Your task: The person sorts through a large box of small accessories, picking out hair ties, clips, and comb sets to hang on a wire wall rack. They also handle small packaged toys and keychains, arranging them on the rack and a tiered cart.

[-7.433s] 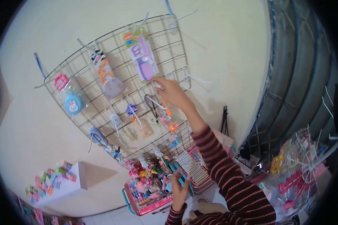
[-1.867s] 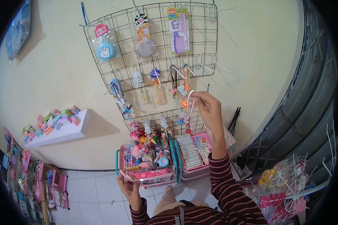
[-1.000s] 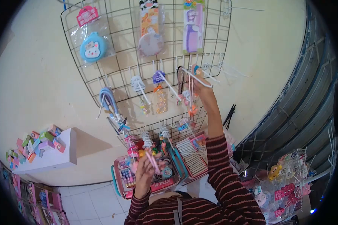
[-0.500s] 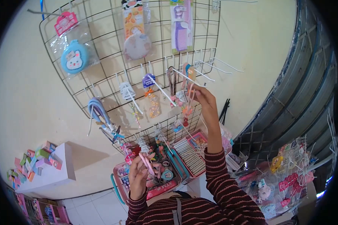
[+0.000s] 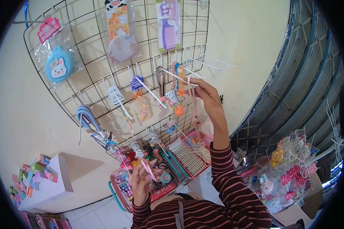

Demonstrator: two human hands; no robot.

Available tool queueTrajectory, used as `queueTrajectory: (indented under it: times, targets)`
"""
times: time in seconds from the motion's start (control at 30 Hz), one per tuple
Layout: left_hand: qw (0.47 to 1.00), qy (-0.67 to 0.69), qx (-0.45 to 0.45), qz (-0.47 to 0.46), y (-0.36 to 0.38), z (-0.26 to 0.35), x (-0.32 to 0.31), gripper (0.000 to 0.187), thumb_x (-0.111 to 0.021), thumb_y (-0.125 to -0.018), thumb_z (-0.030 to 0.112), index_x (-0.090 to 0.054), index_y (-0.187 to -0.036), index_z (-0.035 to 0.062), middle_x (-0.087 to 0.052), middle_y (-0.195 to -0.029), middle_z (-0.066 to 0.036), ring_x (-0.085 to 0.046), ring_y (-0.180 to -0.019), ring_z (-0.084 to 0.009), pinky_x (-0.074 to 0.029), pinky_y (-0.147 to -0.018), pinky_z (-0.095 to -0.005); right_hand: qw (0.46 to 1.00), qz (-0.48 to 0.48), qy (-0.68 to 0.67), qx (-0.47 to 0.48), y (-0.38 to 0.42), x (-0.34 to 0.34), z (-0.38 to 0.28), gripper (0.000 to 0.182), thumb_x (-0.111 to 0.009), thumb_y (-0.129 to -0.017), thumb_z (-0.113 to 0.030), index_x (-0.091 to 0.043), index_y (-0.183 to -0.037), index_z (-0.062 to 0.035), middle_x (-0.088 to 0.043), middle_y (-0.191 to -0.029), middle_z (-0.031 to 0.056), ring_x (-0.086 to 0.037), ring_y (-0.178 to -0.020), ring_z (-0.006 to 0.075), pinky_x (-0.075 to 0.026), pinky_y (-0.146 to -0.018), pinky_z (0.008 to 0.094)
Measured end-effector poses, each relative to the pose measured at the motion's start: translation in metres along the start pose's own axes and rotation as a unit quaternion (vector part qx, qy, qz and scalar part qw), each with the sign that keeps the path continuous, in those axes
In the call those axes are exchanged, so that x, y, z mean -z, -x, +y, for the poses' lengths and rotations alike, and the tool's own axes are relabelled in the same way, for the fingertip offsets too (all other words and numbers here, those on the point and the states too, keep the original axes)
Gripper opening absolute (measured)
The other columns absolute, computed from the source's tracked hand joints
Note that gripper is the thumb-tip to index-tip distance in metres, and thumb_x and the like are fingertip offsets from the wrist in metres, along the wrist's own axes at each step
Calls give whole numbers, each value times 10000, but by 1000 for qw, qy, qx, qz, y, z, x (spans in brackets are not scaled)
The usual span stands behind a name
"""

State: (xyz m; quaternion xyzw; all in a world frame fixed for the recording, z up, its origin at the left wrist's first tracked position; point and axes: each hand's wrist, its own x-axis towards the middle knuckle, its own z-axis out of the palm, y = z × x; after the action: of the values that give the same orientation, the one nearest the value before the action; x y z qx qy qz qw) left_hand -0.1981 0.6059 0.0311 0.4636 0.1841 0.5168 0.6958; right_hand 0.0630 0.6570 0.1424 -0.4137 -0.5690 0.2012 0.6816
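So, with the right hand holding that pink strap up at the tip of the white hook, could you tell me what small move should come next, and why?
Probably slide the strap's loop along the hook toward the grid. The right hand pinches the pink strap right at the tip of the white hook, so it does not look seated, and its length dangles free below. The left hand holds another pink piece low down.
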Motion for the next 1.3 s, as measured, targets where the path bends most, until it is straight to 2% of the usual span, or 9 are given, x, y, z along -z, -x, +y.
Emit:
queueTrajectory:
  times: [0.3,0.37,0.5,0.53,0.57,0.93,1.03,1.1,1.3]
  targets:
    - [997,-42,-53,47,14,26,5,389,-379,-791,63,-278,-1161,-4,-400,-1136,-200,-519,-861,-258,-459,-656,-315,991,-37,-89,-89,-65,-34,85,251,-432,-799,-81,-485,-1036,-18,-530,-862,46,-528,-750,111,-449,-611,223]
    - [993,-65,-88,50,18,41,8,375,-346,-785,11,-275,-1152,-14,-385,-1143,-212,-515,-876,-261,-454,-680,-318,997,-4,33,-71,-70,-41,89,266,-431,-800,-76,-468,-1058,-23,-523,-874,43,-526,-750,119,-449,-614,227]
    - [963,-202,-152,92,16,67,12,383,-317,-744,-88,-282,-1119,-18,-425,-1094,-218,-526,-873,-248,-444,-713,-291,999,-25,-39,-19,-52,-40,94,244,-430,-798,-56,-467,-1037,-16,-507,-953,57,-494,-855,128,-417,-727,238]
    - [955,-198,-185,118,11,73,9,340,-375,-746,-79,-301,-1073,-20,-453,-1031,-236,-547,-787,-239,-497,-596,-282,999,-29,-11,-10,-44,-36,96,237,-432,-797,-50,-469,-1029,-13,-502,-961,59,-483,-872,126,-396,-752,236]
    - [951,-200,-194,134,8,80,5,340,-375,-746,-79,-301,-1073,-20,-453,-1031,-236,-547,-787,-239,-497,-596,-282,999,-32,17,1,-34,-33,95,230,-433,-796,-44,-470,-1021,-10,-498,-970,61,-473,-890,124,-376,-777,235]
    - [782,-382,-429,242,-39,122,-1,343,-511,-668,-54,-350,-967,-12,-511,-940,-150,-525,-803,-172,-441,-605,-264,987,2,49,-156,83,4,67,234,-469,-761,-130,-486,-972,-30,-501,-968,49,-497,-845,135,-389,-726,239]
    - [723,-465,-423,288,-58,124,1,294,-518,-670,-37,-393,-935,-16,-516,-871,-127,-529,-774,-179,-439,-596,-260,982,-1,73,-176,110,20,74,230,-483,-756,-138,-490,-959,-31,-507,-939,40,-494,-807,121,-391,-693,232]
    - [719,-461,-425,299,-71,120,5,264,-520,-672,-26,-417,-915,-21,-508,-821,-120,-531,-761,-191,-439,-592,-262,963,14,87,-254,127,20,66,227,-494,-772,-131,-495,-958,0,-522,-893,51,-472,-808,119,-365,-713,225]
    - [731,-445,-401,327,-125,103,34,258,-515,-693,1,-418,-932,-1,-505,-835,-108,-517,-763,-175,-424,-638,-260,959,-26,169,-225,178,40,93,186,-509,-755,-102,-517,-921,-19,-521,-821,23,-483,-697,102,-394,-610,212]
